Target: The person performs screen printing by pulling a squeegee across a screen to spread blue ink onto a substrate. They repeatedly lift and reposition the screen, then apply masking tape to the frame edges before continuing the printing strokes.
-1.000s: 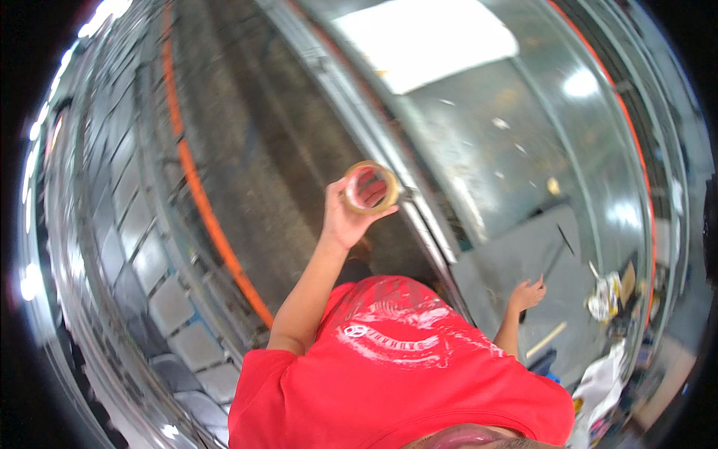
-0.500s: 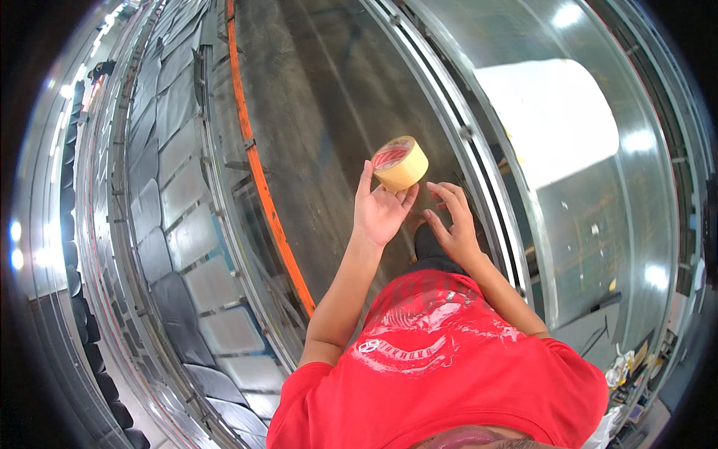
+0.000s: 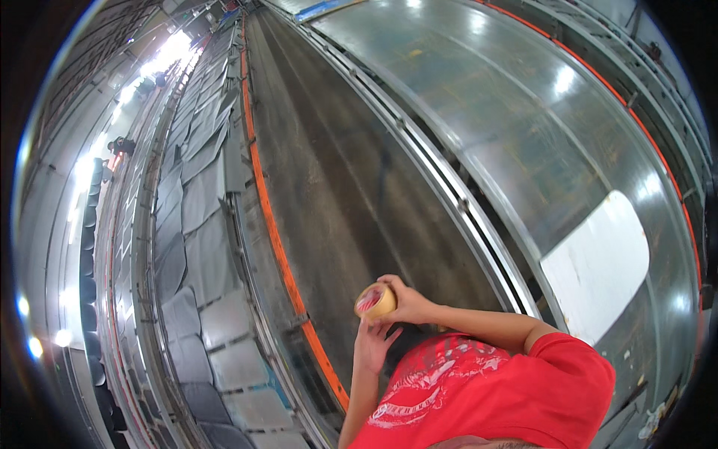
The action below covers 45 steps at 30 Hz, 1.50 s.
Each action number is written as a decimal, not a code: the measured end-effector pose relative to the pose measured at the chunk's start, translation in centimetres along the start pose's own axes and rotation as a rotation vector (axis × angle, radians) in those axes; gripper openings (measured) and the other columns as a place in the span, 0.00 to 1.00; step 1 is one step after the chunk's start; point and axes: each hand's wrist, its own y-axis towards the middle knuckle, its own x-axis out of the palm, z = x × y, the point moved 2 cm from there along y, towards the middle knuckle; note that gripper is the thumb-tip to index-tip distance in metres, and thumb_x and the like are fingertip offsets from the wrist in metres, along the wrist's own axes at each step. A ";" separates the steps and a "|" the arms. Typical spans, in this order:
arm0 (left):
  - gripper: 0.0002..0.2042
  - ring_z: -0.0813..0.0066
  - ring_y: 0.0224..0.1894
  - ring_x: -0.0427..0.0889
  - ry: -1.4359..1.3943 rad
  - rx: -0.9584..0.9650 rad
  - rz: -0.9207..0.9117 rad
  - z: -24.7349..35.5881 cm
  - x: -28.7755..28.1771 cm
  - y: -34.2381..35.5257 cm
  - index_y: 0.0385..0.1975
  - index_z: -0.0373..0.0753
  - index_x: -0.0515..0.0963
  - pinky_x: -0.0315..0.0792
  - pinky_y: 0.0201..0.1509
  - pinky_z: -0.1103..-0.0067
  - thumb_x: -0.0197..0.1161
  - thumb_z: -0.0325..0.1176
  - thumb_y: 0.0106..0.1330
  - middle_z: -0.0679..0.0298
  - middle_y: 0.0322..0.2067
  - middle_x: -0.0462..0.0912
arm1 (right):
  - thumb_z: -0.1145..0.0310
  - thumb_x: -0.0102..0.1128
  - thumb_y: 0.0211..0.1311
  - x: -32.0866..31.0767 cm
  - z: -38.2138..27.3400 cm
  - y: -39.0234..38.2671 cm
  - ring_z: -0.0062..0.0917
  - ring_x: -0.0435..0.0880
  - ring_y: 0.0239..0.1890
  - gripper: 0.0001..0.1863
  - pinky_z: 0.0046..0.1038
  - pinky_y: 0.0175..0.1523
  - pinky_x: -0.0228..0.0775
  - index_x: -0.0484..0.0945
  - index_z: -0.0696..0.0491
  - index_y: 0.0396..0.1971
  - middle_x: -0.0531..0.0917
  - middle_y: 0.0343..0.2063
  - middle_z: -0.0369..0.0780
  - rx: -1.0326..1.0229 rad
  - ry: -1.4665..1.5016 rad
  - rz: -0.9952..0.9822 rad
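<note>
Far left: rows of grey sheets point(image 3: 206, 247) lay along a rack, edged by an orange rail point(image 3: 278, 251). Next right, a dark floor strip point(image 3: 321, 165) ran up the middle.

Left hand point(image 3: 369, 348) came up from below. Fingers half open, thumb splayed right, tips at the underside of the tape roll point(image 3: 386, 302). Couldn't tell if they gripped or only propped it.

Roll was yellowish, tilted, over the floor strip in front of the person, one open end turned left with a red and white core showing. Right hand point(image 3: 410, 302) was on its right side, fingers curled over the top and closed on it; looked like the main hold.

Step in hand read as turning the roll between both hands. Doing it well called for a firm right hold on the rim, left fingers light on the outer wall so it could rotate, tape edges not squeezed. Free end too small to see; a thumb run round the wall would have found it.

Right of that: red shirt point(image 3: 486, 396), silver rail point(image 3: 493, 251), then a glossy greenish surface point(image 3: 516, 142) with a white sheet point(image 3: 602, 262) on it.
</note>
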 end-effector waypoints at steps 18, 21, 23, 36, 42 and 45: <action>0.22 0.69 0.41 0.77 1.232 0.769 0.024 40.2 7.6 41.7 0.43 0.34 0.75 0.70 0.49 0.74 0.77 0.28 0.50 0.62 0.39 0.78 | 0.74 0.63 0.61 -13.7 -4.0 50.0 0.29 0.67 0.68 0.10 0.29 0.65 0.62 0.75 0.57 0.22 0.64 0.68 0.52 0.009 0.516 0.244; 0.21 0.63 0.40 0.76 1.422 0.723 -0.096 45.3 11.9 49.6 0.40 0.35 0.74 0.69 0.47 0.70 0.78 0.31 0.49 0.60 0.37 0.78 | 0.60 0.63 0.64 -17.1 -3.1 55.0 0.33 0.63 0.70 0.17 0.29 0.65 0.59 0.79 0.60 0.42 0.71 0.63 0.54 0.250 0.665 0.456; 0.22 0.58 0.38 0.75 1.664 0.620 -0.174 48.1 14.5 55.3 0.37 0.35 0.74 0.68 0.46 0.67 0.79 0.34 0.48 0.58 0.35 0.78 | 0.52 0.61 0.66 -18.7 -2.0 59.1 0.35 0.64 0.70 0.28 0.30 0.68 0.58 0.77 0.61 0.54 0.72 0.62 0.53 0.274 0.543 0.470; 0.22 0.57 0.32 0.75 1.684 0.519 -0.238 60.4 24.8 81.7 0.37 0.33 0.71 0.70 0.41 0.67 0.76 0.41 0.55 0.53 0.30 0.76 | 0.51 0.72 0.52 -28.2 -4.4 96.9 0.19 0.79 0.24 0.20 0.27 0.29 0.69 0.86 0.54 0.33 0.83 0.22 0.36 0.211 0.130 -0.090; 0.21 0.67 0.31 0.74 1.570 0.558 -0.036 69.1 25.3 91.9 0.35 0.33 0.72 0.71 0.39 0.70 0.77 0.39 0.55 0.57 0.29 0.75 | 0.52 0.76 0.48 -30.8 -8.2 113.7 0.21 0.82 0.28 0.25 0.26 0.32 0.73 0.87 0.57 0.39 0.86 0.28 0.39 0.119 -0.203 -0.349; 0.22 0.60 0.31 0.81 1.475 0.550 -0.048 73.7 25.8 97.7 0.35 0.32 0.74 0.73 0.38 0.69 0.77 0.41 0.53 0.51 0.28 0.81 | 0.53 0.78 0.45 -32.0 -8.0 120.2 0.21 0.81 0.28 0.31 0.26 0.34 0.72 0.82 0.58 0.46 0.85 0.28 0.39 0.237 -0.028 -0.195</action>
